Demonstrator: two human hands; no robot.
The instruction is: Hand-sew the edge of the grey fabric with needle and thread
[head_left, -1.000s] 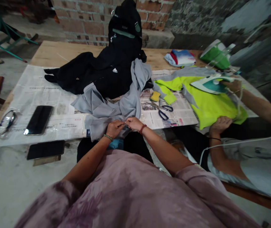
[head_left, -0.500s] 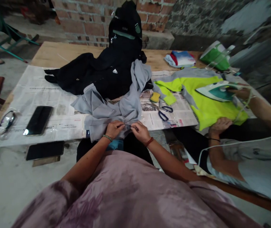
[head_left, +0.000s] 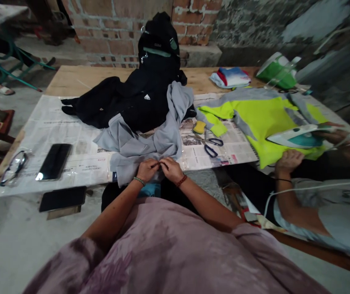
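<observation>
A grey garment [head_left: 150,145] lies crumpled at the table's front edge, one part stretching back over black clothing. My left hand [head_left: 146,170] is closed in a pinch on its near edge. Touching it at the fingertips is my right hand [head_left: 171,170], also pinched, against the same cloth edge; whatever is between those fingers is too small to make out. Right of the garment lie dark-handled scissors [head_left: 212,147] and a yellow sponge-like piece [head_left: 199,127]. A black jacket [head_left: 129,102] with a white logo sits behind the grey cloth.
On the right, a co-worker's hand [head_left: 331,134] holds an iron [head_left: 297,136] on a yellow-green garment [head_left: 261,116]. A phone [head_left: 54,161] and glasses [head_left: 14,167] lie left. Newspaper [head_left: 83,163] covers the table. Folded clothes [head_left: 230,76] and a black bag [head_left: 159,45] stand farther back.
My hands have come closer together, the right moving left until the fingertips meet. The co-worker's iron has moved right and nearer. The view has shifted slightly.
</observation>
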